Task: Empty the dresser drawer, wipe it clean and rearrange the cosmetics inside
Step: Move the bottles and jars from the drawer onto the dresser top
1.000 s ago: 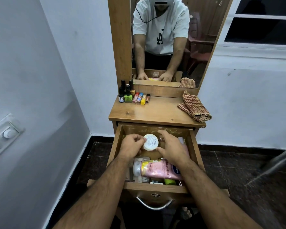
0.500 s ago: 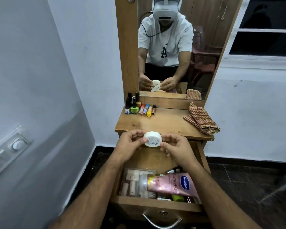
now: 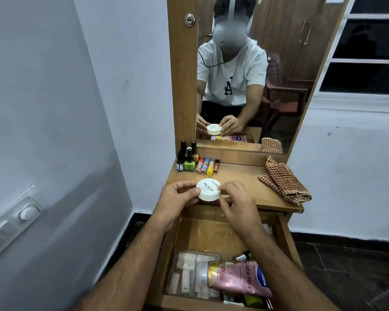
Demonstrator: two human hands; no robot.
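Raised jar nears bottles, cloth.

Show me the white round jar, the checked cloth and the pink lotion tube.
white round jar (image 3: 208,189), head view, on its lid.
checked cloth (image 3: 284,180), head view, mid fold.
pink lotion tube (image 3: 238,278), head view, its body.

Bedroom corner in a home, at a dressing table.
Beyond the hands stands a wooden dresser with tall mirror; nail polish bottles ahead, folded checked cloth to their right, open drawer of cosmetics below.
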